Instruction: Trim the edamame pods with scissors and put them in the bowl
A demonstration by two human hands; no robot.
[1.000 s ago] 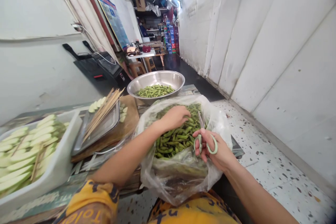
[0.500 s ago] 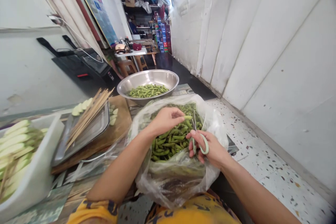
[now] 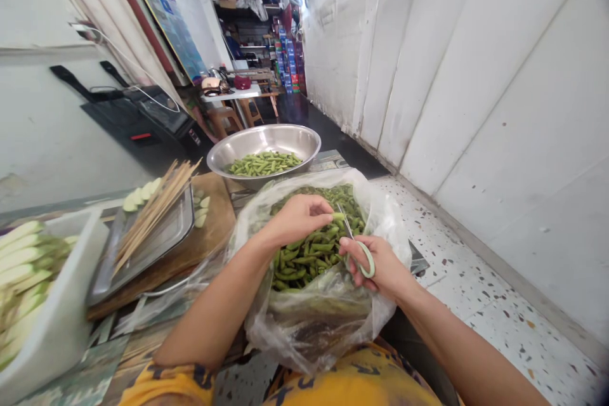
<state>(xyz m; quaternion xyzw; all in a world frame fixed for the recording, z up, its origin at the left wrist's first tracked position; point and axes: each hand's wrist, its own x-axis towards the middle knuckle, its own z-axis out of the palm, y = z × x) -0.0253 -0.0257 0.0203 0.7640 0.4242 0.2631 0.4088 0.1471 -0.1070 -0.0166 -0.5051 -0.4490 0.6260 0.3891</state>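
Observation:
A green bean pod is pinched between the fingertips of my left hand, which hovers above an open clear plastic bag. The bag is full of green pods, likely edamame. In my right hand is a pair of scissors with pale green handles, my thumb and fingers in and around the loops. The blades meet the right end of the held pod. Beyond the bag, a steel bowl contains more pods.
To the left, a metal tray with wooden skewers and a knife rests on a wooden board. A white bin of sliced pale green vegetable stands nearer. A white wall runs along the right.
The scissors' blades have moved left onto the pod's end and closed together. My left hand keeps its pinch on the pod. The view has shifted slightly.

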